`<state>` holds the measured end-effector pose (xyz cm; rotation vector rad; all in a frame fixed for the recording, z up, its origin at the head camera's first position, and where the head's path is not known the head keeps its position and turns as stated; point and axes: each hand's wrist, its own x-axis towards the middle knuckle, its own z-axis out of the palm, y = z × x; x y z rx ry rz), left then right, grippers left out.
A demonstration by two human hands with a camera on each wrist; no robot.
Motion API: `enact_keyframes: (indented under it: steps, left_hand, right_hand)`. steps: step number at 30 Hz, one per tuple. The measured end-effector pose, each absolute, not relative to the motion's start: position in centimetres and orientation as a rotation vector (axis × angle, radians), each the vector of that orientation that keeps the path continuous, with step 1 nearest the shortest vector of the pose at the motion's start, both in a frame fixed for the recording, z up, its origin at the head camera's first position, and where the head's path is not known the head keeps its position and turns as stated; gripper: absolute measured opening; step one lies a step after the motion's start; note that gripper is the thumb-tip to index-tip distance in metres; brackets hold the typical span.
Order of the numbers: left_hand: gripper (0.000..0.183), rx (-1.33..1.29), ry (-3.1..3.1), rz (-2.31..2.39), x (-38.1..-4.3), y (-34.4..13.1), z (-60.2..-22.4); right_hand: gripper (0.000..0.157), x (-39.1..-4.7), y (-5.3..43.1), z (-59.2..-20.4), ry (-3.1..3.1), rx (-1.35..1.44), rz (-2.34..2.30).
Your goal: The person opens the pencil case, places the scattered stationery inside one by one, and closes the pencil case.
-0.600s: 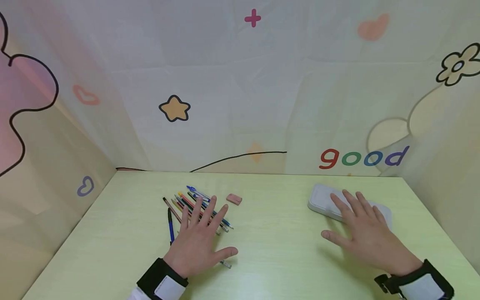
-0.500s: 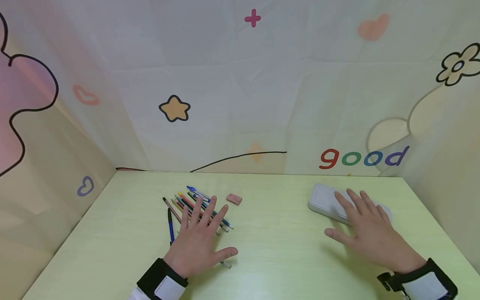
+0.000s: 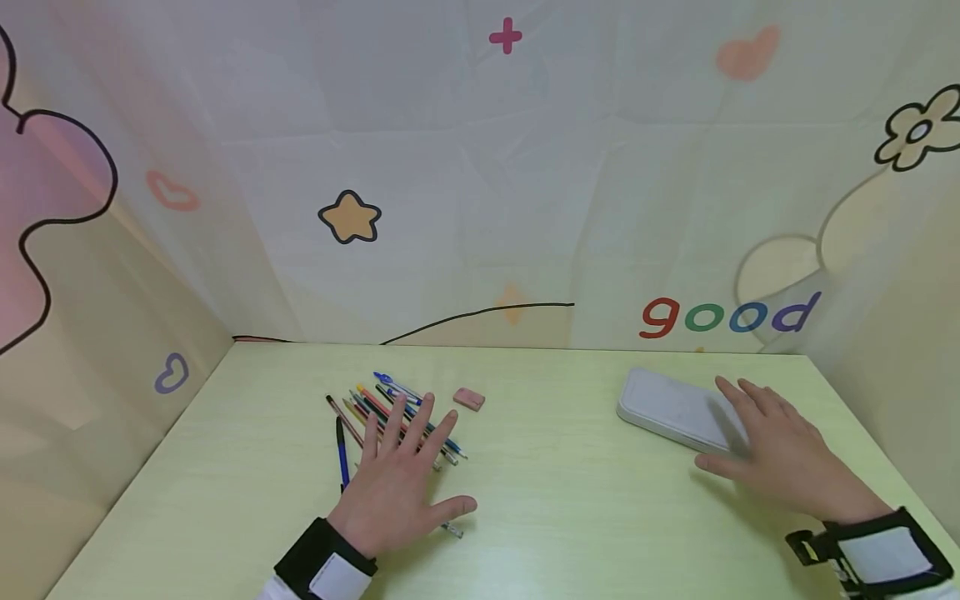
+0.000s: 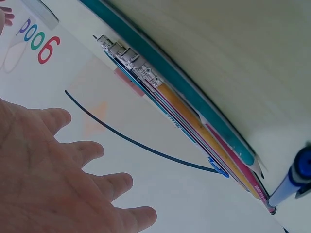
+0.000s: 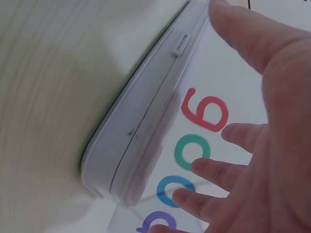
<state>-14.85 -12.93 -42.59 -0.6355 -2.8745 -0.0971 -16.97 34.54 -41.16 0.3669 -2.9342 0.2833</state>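
My left hand (image 3: 393,492) hovers palm down over a loose pile of pencils (image 3: 366,405), fingers spread and holding nothing. In the left wrist view, the pencils (image 4: 194,128) lie beyond the spread fingers (image 4: 112,187), their ferrule ends bunched together. A blue pen (image 3: 342,454) lies left of the pile. To the right, my right hand (image 3: 787,458) is held over the near right end of a pale grey zipped pencil case (image 3: 675,407), partly covering it. The right wrist view shows the case's side (image 5: 141,116) with its zip, and the fingers (image 5: 218,172) straight and apart from it.
A pink eraser (image 3: 468,399) lies right of the pencils. The light wooden table (image 3: 547,500) ends at a printed cloth backdrop (image 3: 480,183), which also rises along both sides. Each wrist wears a black strap.
My right hand has moved right across the pencil case, uncovering more of its top. My left hand and the pencils have stayed in place.
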Motion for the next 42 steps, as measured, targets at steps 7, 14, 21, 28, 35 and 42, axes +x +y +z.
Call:
enact_keyframes:
  steps: [7,14,21,28,35,42]
  left_hand:
    - [0.104,-0.633,-2.882,-0.095,-14.8,-12.9,-42.5]
    - [0.104,-0.628,-2.885,-0.088,-14.7,-12.9,-42.5]
    - [0.103,-0.632,-2.885,-0.107,-14.6,-12.9,-42.3]
    - [0.103,-0.636,-2.891,-0.125,-14.6,-12.8,-42.2]
    - [0.103,-0.634,-2.892,-0.108,-14.7,-12.8,-42.4]
    - [0.103,-0.637,-2.888,-0.086,-14.7,-12.8,-42.4]
  right_hand:
    - [0.12,-17.5,36.5,-42.0,-2.972,0.357,0.364]
    - [0.121,-17.8,37.7,-42.3,-3.016,0.344,0.426]
    - [0.118,-18.0,38.0,-42.5,-3.027,0.331,0.447]
    - [0.114,-18.1,38.2,-42.6,-3.03,0.341,0.456]
    - [0.115,-18.2,38.2,-42.5,-3.043,0.34,0.476]
    - [0.115,-18.2,38.2,-42.6,-3.054,0.339,0.477]
